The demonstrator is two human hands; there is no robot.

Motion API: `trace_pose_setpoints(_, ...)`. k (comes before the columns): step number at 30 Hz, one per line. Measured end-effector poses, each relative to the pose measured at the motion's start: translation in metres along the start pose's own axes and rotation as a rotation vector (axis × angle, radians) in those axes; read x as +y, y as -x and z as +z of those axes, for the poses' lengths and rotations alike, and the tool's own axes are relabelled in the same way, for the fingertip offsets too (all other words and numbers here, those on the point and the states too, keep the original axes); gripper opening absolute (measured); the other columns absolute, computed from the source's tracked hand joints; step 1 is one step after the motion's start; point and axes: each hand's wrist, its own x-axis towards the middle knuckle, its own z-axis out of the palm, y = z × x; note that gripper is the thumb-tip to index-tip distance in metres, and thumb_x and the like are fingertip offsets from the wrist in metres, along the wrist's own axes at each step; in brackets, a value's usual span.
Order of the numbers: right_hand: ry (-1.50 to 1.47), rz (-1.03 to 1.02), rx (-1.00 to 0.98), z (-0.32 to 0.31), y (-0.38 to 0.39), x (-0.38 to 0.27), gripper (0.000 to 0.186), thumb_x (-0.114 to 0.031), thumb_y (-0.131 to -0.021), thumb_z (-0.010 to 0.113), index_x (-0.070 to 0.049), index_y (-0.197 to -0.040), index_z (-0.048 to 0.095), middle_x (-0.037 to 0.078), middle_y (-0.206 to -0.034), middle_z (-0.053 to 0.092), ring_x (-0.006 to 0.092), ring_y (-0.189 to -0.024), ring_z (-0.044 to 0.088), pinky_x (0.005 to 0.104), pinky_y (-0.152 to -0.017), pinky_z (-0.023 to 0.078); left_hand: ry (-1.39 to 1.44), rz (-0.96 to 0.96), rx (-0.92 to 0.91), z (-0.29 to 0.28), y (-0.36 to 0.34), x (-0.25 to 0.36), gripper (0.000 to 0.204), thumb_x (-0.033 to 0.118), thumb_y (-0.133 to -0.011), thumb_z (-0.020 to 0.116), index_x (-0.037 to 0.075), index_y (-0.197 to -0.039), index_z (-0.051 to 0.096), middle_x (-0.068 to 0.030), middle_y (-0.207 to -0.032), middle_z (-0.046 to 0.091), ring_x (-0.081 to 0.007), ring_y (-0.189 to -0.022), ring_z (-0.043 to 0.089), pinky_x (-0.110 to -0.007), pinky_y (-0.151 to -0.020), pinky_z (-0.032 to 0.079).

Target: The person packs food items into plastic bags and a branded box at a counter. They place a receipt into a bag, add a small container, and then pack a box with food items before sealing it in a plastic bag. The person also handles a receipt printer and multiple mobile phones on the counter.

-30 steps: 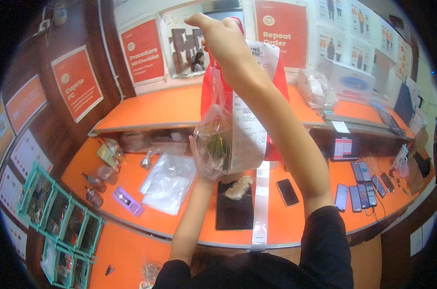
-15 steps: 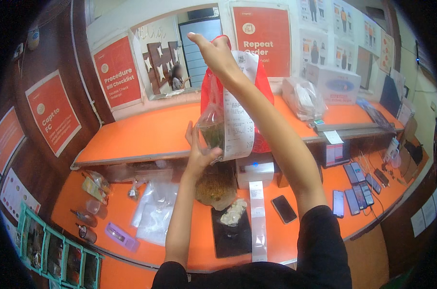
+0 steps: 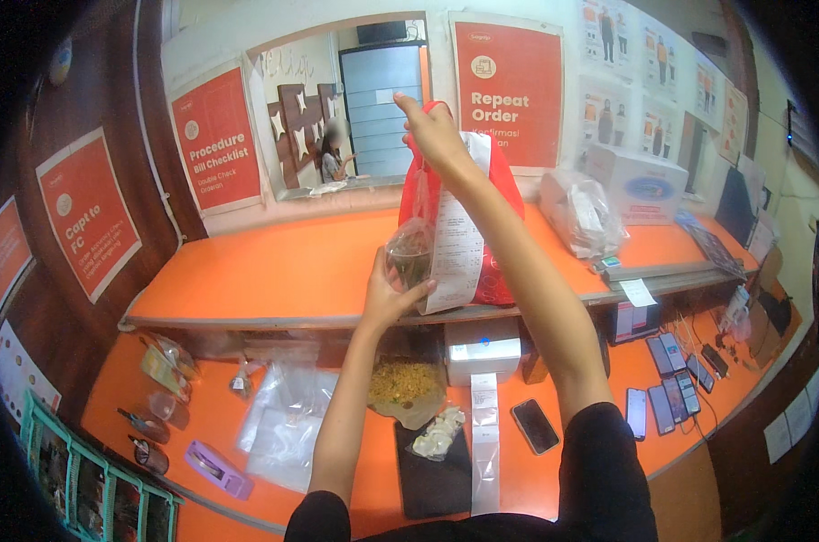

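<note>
My right hand point(image 3: 438, 140) is closed around the gathered top of a red plastic bag point(image 3: 503, 194), with one finger sticking out to the left. A long white printed receipt point(image 3: 461, 239) hangs down the bag's front. Beside it, at the left, hangs a clear plastic bag point(image 3: 418, 228) with a cup point(image 3: 409, 262) of something green inside. My left hand point(image 3: 393, 296) cups this cup from below and the left, its thumb reaching toward the receipt. The bags are at the raised orange counter's point(image 3: 274, 271) front edge; whether they rest on it is hidden.
On the lower orange desk lie a tray of yellow-brown crumbly food point(image 3: 405, 384), a packet of white pieces point(image 3: 438, 434) on a black slab, a paper strip point(image 3: 485, 452), clear bags point(image 3: 288, 415), a purple tape dispenser point(image 3: 218, 468) and several phones point(image 3: 534, 425). A person point(image 3: 335, 158) stands beyond the window.
Both hands have moved the red bag and the cup slightly away from me and lower, toward the raised counter. The grips look the same. The view has shifted a little.
</note>
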Motion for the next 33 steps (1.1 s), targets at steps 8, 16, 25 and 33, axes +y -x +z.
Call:
trace_pose_setpoints(8, -0.031, 0.100, -0.199, -0.013, 0.012, -0.001, 0.056, -0.051, -0.091, 0.059, 0.005, -0.089, 0.058, 0.011, -0.078, 0.059, 0.0144, -0.067, 0.058, 0.0307, -0.061, 0.048, -0.026, -0.085, 0.023, -0.023, -0.001, -0.015, 0.090, 0.009, -0.065, 0.088, 0.007, -0.140, 0.037, -0.0105, -0.134, 0.050, -0.0253, -0.130, 0.045, -0.041, -0.112, 0.035)
trace_pose_setpoints(16, 0.129, 0.143, -0.415, -0.022, 0.024, -0.013, 0.053, -0.049, -0.090, 0.058, 0.003, -0.077, 0.065, 0.005, -0.065, 0.059, 0.0097, -0.053, 0.041, 0.0273, -0.051, 0.034, -0.098, -0.137, 0.111, -0.042, 0.006, -0.027, 0.089, 0.004, -0.062, 0.087, 0.010, -0.136, 0.037, -0.0108, -0.135, 0.050, -0.0267, -0.130, 0.046, -0.041, -0.110, 0.037)
trace_pose_setpoints(25, 0.538, -0.023, -0.521, -0.047, 0.042, -0.037, 0.061, -0.050, -0.089, 0.058, 0.008, -0.106, 0.067, 0.021, -0.096, 0.070, 0.0265, -0.089, 0.067, 0.0366, -0.081, 0.051, -0.192, -0.052, 0.052, -0.038, -0.002, -0.035, 0.092, 0.009, -0.065, 0.087, 0.009, -0.139, 0.033, -0.0138, -0.137, 0.048, -0.0269, -0.129, 0.048, -0.043, -0.107, 0.041)
trace_pose_setpoints(33, 0.211, -0.160, -0.497, -0.084, 0.085, 0.024, 0.060, -0.048, -0.099, 0.047, 0.000, -0.134, 0.051, 0.013, -0.120, 0.064, 0.0199, -0.100, 0.065, 0.0359, -0.092, 0.052, -0.668, 0.105, 0.419, -0.014, 0.025, -0.050, 0.091, 0.015, -0.056, 0.082, 0.001, -0.137, 0.042, -0.0226, -0.133, 0.050, -0.0385, -0.124, 0.048, -0.049, -0.108, 0.036)
